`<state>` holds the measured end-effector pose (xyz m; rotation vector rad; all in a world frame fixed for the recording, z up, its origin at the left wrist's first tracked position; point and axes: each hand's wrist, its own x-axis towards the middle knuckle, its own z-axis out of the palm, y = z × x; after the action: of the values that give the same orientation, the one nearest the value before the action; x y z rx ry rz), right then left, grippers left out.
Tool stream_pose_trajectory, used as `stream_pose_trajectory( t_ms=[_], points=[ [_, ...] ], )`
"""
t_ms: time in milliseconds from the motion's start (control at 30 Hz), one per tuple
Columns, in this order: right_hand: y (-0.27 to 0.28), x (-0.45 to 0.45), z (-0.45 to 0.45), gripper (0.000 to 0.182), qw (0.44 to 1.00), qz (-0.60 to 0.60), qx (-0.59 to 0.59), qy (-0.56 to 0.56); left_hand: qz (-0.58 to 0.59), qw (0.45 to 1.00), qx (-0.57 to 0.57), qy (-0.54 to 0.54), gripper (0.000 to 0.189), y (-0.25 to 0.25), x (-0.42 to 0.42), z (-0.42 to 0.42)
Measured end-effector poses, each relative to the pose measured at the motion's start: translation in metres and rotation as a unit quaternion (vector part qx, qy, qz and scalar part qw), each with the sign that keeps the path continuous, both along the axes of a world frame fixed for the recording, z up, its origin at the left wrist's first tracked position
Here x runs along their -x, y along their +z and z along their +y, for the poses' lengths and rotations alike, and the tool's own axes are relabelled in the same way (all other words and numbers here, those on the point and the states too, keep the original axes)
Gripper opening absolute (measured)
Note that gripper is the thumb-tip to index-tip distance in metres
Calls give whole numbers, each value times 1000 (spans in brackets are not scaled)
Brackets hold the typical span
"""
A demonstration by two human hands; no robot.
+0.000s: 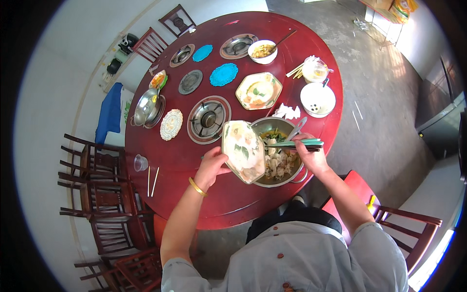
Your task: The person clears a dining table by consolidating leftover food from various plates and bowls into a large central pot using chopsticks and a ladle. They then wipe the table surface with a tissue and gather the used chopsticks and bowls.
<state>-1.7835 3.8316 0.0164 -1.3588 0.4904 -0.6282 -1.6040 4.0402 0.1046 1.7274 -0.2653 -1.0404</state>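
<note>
My left hand (211, 166) grips the lower left rim of a floral octagonal plate (243, 151), tilted at the left edge of a metal pot (279, 184). Inside the pot lie food scraps (280, 164) and leafy greens. My right hand (310, 155) holds a bundle of green and dark chopsticks (295, 143), whose tips point at the plate's right edge. A grey slotted utensil handle (300, 126) leans out of the pot beside my right fingers. Crumpled white tissues (286, 111) lie just beyond the pot.
Another floral plate (259, 91), a bowl of food (262, 52), a white bowl (317, 100) and a glass jug (315, 69) stand farther back on the round red table (204, 182). A burner (208, 119) is left of the plate; a lidded pan (147, 107) stands far left. Chairs (105, 193) line the left.
</note>
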Motion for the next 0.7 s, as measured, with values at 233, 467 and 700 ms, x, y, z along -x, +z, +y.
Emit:
stream_pose_trajectory(
  t_ms=[233, 467, 700],
  points=[
    [29, 14, 9, 11, 991, 58, -20, 116, -9, 1000, -1, 0, 28, 1, -8, -3],
    [40, 26, 17, 12, 983, -64, -126, 117, -21, 1000, -6, 15, 27, -9, -13, -3],
    [25, 31, 7, 9, 998, 3, 10, 68, -29, 999, 4, 27, 26, -1, -12, -8]
  ],
)
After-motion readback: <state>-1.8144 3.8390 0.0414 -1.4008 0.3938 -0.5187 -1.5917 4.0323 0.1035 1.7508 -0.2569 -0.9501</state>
